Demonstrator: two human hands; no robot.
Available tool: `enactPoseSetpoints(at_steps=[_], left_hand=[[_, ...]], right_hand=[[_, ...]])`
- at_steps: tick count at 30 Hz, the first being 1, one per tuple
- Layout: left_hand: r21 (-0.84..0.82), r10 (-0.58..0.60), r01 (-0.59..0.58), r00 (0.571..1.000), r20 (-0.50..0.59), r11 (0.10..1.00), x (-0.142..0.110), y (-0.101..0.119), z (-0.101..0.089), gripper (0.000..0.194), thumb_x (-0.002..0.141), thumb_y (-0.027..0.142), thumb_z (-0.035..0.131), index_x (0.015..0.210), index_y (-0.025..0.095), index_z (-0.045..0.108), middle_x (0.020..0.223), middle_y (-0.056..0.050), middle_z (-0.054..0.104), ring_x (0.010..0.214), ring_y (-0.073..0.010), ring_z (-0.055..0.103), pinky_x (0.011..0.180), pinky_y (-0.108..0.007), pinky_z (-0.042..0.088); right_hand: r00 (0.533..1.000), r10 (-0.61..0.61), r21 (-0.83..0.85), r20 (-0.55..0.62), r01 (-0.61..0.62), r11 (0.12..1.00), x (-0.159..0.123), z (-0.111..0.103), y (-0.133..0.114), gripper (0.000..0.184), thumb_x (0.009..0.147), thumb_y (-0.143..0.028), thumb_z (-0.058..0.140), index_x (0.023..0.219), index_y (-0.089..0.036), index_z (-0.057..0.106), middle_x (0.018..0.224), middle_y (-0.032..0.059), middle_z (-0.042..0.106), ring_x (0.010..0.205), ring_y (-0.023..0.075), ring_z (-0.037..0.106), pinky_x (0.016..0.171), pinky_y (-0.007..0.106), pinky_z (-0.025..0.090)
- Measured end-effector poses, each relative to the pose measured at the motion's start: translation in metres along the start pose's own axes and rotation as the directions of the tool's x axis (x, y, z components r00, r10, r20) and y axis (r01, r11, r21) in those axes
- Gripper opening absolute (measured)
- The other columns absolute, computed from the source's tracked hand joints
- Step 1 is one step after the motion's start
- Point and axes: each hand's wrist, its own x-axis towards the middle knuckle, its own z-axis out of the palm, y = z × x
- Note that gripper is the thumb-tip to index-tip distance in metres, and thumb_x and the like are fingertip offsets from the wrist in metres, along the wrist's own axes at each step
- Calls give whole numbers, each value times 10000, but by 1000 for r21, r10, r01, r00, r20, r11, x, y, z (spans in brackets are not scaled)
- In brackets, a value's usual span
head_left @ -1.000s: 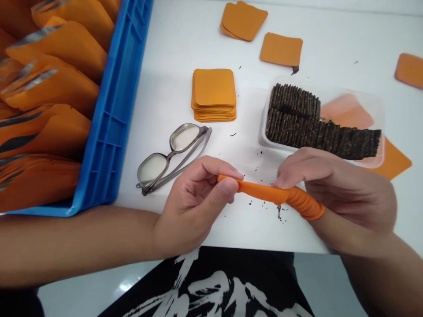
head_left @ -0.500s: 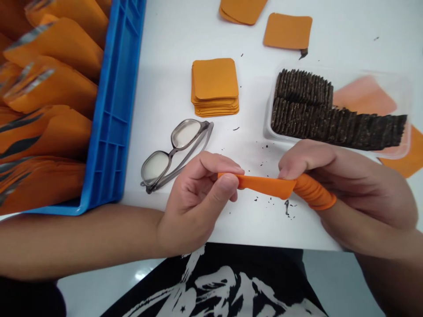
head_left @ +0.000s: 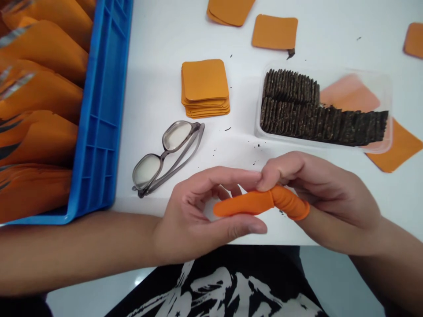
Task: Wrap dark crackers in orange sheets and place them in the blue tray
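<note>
An orange finger cot covers my right thumb, smooth toward the tip and wrinkled near the base. My left hand curls loosely round it, with the thumb along its lower side and the index fingertip above, touching my right index finger. The other left fingers are partly hidden behind the cot. My right hand is half closed, its bent index finger pressed against the cot near the fold in its middle.
Dark, thin squares stand in rows inside a clear plastic box. Left of it are a stack of orange packets and folded eyeglasses. A blue crate of orange pouches borders the left. Loose orange packets and dark crumbs dot the table.
My left fingers have let go of the cot's stretched tip and lie round it. The cot sits further down on my right thumb. The view has shifted slightly right.
</note>
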Motion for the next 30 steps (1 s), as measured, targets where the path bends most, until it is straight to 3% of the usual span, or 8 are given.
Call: enactPoseSetpoints(at_steps=[4, 9, 11, 15, 17, 22, 26, 30], left_hand=[[39, 30, -30, 999, -9, 999, 4, 2, 1, 418, 855, 72, 829, 1199, 310, 822, 996, -37, 845, 863, -118, 772, 816, -201, 647], [-1, 54, -54, 998, -14, 999, 7, 3, 1, 334, 894, 64, 786, 1130, 291, 847, 950, -41, 841, 787, -100, 761, 714, -170, 638], [-15, 30, -30, 999, -22, 999, 7, 3, 1, 295, 917, 84, 771, 1115, 287, 851, 933, -34, 837, 754, -94, 750, 707, -177, 640], [-66, -11, 8, 999, -42, 998, 6, 5, 2, 228, 975, 130, 719, 1106, 279, 832, 926, -18, 808, 743, -79, 739, 689, -175, 629], [-65, 4, -7, 999, -44, 998, 6, 5, 1, 196, 975, 143, 721, 1087, 264, 827, 901, -18, 778, 736, -80, 725, 665, -181, 617], [0, 17, -17, 996, -90, 1000, 9, 7, 0, 15, 925, 219, 796, 928, 228, 806, 845, -19, 704, 680, -82, 658, 603, -197, 586], [-36, -14, 11, 996, -86, 999, 8, 7, 1, 126, 839, 123, 849, 880, 211, 770, 954, -40, 740, 847, -113, 720, 721, -192, 642], [-47, -36, 31, 994, -99, 998, 8, 7, 2, 189, 783, 63, 872, 844, 197, 752, 968, -52, 764, 942, -136, 744, 768, -186, 650]], right_hand=[[1000, -26, 32, -18, 26, 999, 2, 0, 1, 132, 1014, -180, 616, 1105, -275, 604, 846, -12, 674, 659, 124, 616, 547, 243, 506], [997, -61, 7, -46, 61, 998, -1, 0, 4, 203, 1020, -132, 590, 1162, -265, 648, 943, 6, 699, 699, 110, 608, 550, 249, 488], [992, -62, 1, -110, 63, 998, -2, 0, 3, 211, 1028, -143, 594, 1170, -269, 685, 975, 4, 710, 714, 105, 613, 578, 258, 495], [960, 24, 58, -278, -8, 998, -4, -1, 1, 195, 1037, -244, 634, 1209, -271, 722, 776, -16, 623, 625, 118, 534, 553, 297, 431], [954, 40, 99, -298, -11, 995, -6, -1, 0, 191, 1056, -326, 614, 1170, -249, 745, 727, -8, 590, 613, 128, 512, 536, 310, 399], [985, 0, 3, -172, 1, 1000, -9, -3, -1, 492, 1097, -583, 421, 1041, -250, 779, 737, 16, 621, 634, 144, 536, 560, 313, 423], [988, -151, -191, -20, 145, 971, -6, -11, -1, 301, 1093, -275, 475, 1178, -206, 756, 722, -1, 612, 620, 110, 566, 580, 262, 468], [989, -100, -309, 109, 129, 942, -7, -21, -1, 375, 1062, -172, 453, 1314, -275, 711, 757, -10, 624, 589, 112, 561, 600, 268, 524]])
